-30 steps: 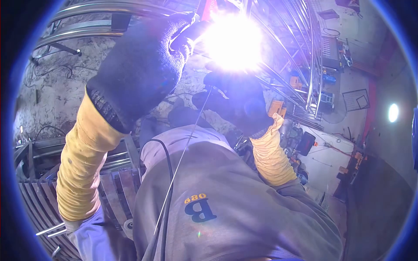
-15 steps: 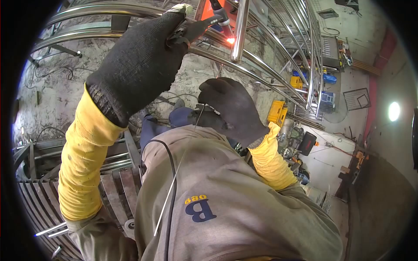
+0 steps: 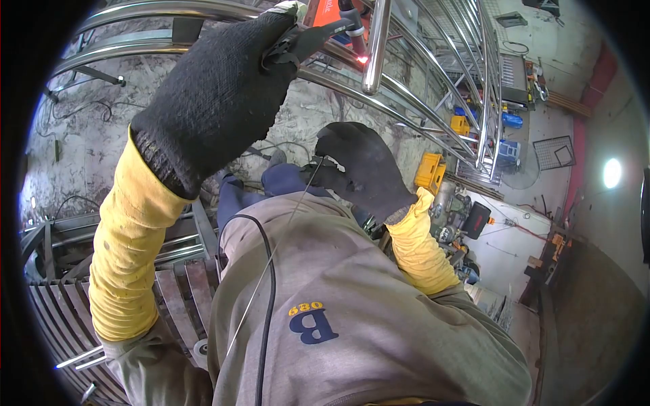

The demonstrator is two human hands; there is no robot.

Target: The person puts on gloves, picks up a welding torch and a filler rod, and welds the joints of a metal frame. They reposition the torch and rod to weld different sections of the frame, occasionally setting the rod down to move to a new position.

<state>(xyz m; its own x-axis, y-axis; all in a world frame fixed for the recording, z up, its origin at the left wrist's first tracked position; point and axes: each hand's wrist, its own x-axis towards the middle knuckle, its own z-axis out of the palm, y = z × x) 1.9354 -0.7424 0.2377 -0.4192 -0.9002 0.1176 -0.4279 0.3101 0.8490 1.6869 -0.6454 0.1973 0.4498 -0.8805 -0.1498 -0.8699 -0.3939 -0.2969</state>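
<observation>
My left hand (image 3: 213, 95), in a black knit glove, is closed around the handle of a welding torch (image 3: 352, 27). The torch's tip glows pink-red beside the end of an upright polished tube (image 3: 376, 51), close to the long metal rails (image 3: 332, 81). Below the rails, my right hand (image 3: 362, 166), in a dark glove, has its fingers curled around a thin metal rod (image 3: 267, 267). The rod slants down across my shirt; its upper end is hidden at the glove.
A black cable (image 3: 271, 291) hangs over my shirt. Curved tube railings (image 3: 484, 88) extend along the upper right, near yellow bins (image 3: 430, 172). Slatted metal (image 3: 179, 304) lies at lower left. Cables cross the stained floor.
The bright orange glow at the torch tip has dimmed to pink-red. My right hand has drawn slightly away from the rails, and the rod reaches lower across my shirt.
</observation>
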